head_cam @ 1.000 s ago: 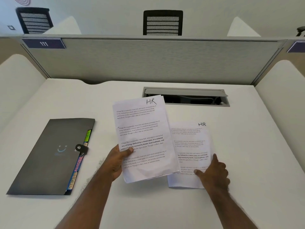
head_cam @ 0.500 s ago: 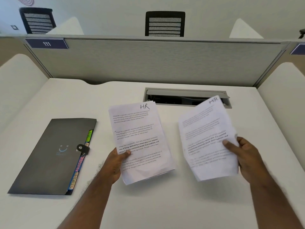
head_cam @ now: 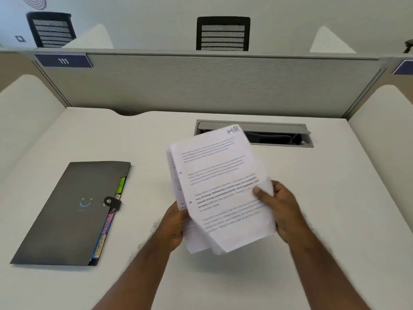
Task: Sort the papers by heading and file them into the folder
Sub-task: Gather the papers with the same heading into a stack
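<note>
White laminate desk top point(head_cam: 223, 276) fills the near view, with two bare forearms reaching in from the bottom edge. Above it, held clear of the surface, is a bundle of white printed paper sheets point(head_cam: 221, 186) headed "HR" in handwriting at the top right corner, the print blurred. The left hand point(head_cam: 176, 227) grips the bundle's lower left edge from behind, its fingers hidden by the sheets. The right hand point(head_cam: 281, 209) pinches the right edge, thumb lying on the front page and fingers curled behind. Well apart to the left, a closed dark grey expanding folder with a snap strap point(head_cam: 73, 211) lies flat on the desk, coloured tabs showing along its right side. Farther back, a grey metal cable tray with an open lid point(head_cam: 277, 135) is sunk into the desk. Beyond stands a grey fabric partition point(head_cam: 201, 86) bearing a dark blue "111" plate point(head_cam: 63, 61), and behind that, two black mesh-backed chairs point(head_cam: 223, 33).
</note>
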Motion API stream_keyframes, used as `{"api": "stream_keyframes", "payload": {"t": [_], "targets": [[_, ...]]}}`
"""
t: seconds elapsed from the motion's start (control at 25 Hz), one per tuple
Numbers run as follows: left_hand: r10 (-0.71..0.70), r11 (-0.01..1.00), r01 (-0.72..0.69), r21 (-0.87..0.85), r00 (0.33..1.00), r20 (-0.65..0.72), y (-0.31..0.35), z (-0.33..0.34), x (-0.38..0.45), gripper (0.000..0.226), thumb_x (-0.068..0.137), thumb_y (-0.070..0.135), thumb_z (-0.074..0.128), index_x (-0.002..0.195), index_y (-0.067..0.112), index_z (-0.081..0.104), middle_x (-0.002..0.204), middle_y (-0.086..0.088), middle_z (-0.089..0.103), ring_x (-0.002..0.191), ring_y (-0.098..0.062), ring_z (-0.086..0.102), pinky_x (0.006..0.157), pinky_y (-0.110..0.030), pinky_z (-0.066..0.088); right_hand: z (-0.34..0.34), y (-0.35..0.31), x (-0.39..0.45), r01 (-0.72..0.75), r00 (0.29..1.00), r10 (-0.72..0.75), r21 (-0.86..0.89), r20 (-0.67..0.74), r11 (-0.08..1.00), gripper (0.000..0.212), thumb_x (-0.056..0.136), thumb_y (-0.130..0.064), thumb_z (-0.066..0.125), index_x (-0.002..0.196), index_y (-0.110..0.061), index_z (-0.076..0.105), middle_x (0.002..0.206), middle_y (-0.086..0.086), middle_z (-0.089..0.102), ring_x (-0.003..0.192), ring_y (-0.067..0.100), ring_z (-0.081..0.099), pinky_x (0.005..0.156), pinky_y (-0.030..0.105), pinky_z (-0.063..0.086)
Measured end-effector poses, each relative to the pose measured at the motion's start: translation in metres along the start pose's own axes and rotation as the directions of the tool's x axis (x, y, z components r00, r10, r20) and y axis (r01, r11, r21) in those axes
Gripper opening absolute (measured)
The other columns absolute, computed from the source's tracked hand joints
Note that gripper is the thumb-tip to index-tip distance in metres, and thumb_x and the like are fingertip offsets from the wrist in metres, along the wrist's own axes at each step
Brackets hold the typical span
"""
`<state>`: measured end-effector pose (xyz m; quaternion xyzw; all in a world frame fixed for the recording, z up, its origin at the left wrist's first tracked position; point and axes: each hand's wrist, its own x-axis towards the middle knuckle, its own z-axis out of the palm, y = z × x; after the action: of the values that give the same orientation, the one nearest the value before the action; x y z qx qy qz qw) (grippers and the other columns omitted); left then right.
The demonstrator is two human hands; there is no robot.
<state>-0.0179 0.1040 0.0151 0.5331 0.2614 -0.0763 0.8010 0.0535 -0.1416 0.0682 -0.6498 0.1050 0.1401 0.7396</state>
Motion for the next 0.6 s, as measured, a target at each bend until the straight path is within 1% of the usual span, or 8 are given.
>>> {"api": "stream_keyframes", "payload": {"t": [0.04, 0.12, 0.2, 0.24, 0.28, 0.4, 0.48, 0.6], "targets": [[-0.026, 1.0, 0.026, 0.01, 1.0, 0.011, -0.001, 0.005, -0.001, 0.035, 0.087, 0.023, 0.067, 0.116, 0.004, 0.067, 0.113, -0.017, 0.072, 0.105, -0.035, 0.068, 0.084, -0.046, 0.058, 0.007, 0.011, 0.0, 0.03, 0.997, -0.042, -0.183, -0.06, 0.983, 0.029, 0.077, -0.015, 0.079, 0.101, -0.009, 0.063, 0.096, 0.005, 0.074, 0.09, 0.031, 0.069, 0.068, 0.03, 0.054], [-0.096, 0.995, 0.096, 0.003, 0.995, 0.019, -0.001, 0.014, -0.004, 0.027, 0.093, 0.02, 0.062, 0.114, 0.004, 0.068, 0.111, -0.018, 0.072, 0.103, -0.036, 0.069, 0.089, -0.049, 0.056, 0.02, 0.026, -0.005, 0.045, 0.979, -0.146, -0.544, -0.145, 0.838, 0.027, 0.08, -0.025, 0.077, 0.099, -0.016, 0.059, 0.094, -0.001, 0.067, 0.094, 0.029, 0.065, 0.072, 0.029, 0.046], [-0.123, 0.992, 0.123, -0.015, 0.992, 0.04, -0.002, 0.018, -0.007, 0.021, 0.093, 0.015, 0.061, 0.11, 0.006, 0.07, 0.108, -0.019, 0.072, 0.096, -0.035, 0.07, 0.085, -0.049, 0.057, 0.026, 0.033, -0.011, 0.013, 0.965, -0.21, -0.777, -0.154, 0.63, 0.04, 0.081, -0.039, 0.073, 0.11, -0.017, 0.058, 0.108, 0.001, 0.059, 0.107, 0.029, 0.057, 0.083, 0.036, 0.045], [-0.122, 0.992, 0.124, -0.031, 0.991, 0.06, -0.003, 0.019, -0.008, 0.019, 0.093, 0.014, 0.061, 0.108, 0.008, 0.071, 0.107, -0.019, 0.072, 0.094, -0.034, 0.07, 0.083, -0.048, 0.056, 0.026, 0.034, -0.012, -0.014, 0.965, -0.211, -0.832, -0.156, 0.554, 0.049, 0.08, -0.046, 0.071, 0.117, -0.018, 0.055, 0.116, 0.0, 0.055, 0.113, 0.028, 0.052, 0.09, 0.04, 0.044], [-0.117, 0.991, 0.121, -0.052, 0.99, 0.079, -0.004, 0.018, -0.01, 0.019, 0.092, 0.015, 0.061, 0.108, 0.008, 0.07, 0.107, -0.019, 0.071, 0.094, -0.034, 0.069, 0.083, -0.048, 0.055, 0.024, 0.035, -0.01, -0.036, 0.97, -0.18, -0.834, -0.161, 0.551, 0.056, 0.079, -0.049, 0.071, 0.122, -0.02, 0.052, 0.121, -0.002, 0.052, 0.116, 0.027, 0.05, 0.094, 0.043, 0.042], [-0.117, 0.991, 0.123, -0.055, 0.988, 0.1, -0.004, 0.016, -0.01, 0.026, 0.093, 0.017, 0.06, 0.116, 0.007, 0.067, 0.114, -0.02, 0.069, 0.1, -0.035, 0.068, 0.088, -0.05, 0.055, 0.011, 0.029, 0.0, -0.079, 0.994, 0.016, -0.613, -0.108, 0.786, 0.061, 0.079, -0.042, 0.075, 0.131, -0.027, 0.046, 0.12, -0.004, 0.059, 0.107, 0.022, 0.06, 0.094, 0.04, 0.048], [-0.13, 0.99, 0.133, -0.038, 0.987, 0.091, -0.001, 0.017, -0.01, 0.026, 0.094, 0.016, 0.059, 0.116, 0.007, 0.068, 0.116, -0.019, 0.07, 0.1, -0.034, 0.068, 0.089, -0.05, 0.055, 0.0, 0.028, 0.008, -0.075, 0.997, 0.059, -0.552, -0.046, 0.83, 0.048, 0.08, -0.033, 0.076, 0.124, -0.023, 0.057, 0.109, -0.002, 0.07, 0.095, 0.019, 0.068, 0.091, 0.042, 0.054], [-0.133, 0.991, 0.136, -0.017, 0.985, 0.111, 0.003, 0.019, -0.014, 0.027, 0.089, 0.02, 0.063, 0.113, 0.011, 0.071, 0.116, -0.016, 0.071, 0.105, -0.033, 0.069, 0.094, -0.051, 0.053, -0.009, 0.027, 0.009, -0.028, 1.0, 0.023, -0.49, -0.017, 0.871, 0.028, 0.08, -0.021, 0.078, 0.106, -0.018, 0.068, 0.095, -0.001, 0.077, 0.085, 0.019, 0.074, 0.084, 0.046, 0.058]]}}
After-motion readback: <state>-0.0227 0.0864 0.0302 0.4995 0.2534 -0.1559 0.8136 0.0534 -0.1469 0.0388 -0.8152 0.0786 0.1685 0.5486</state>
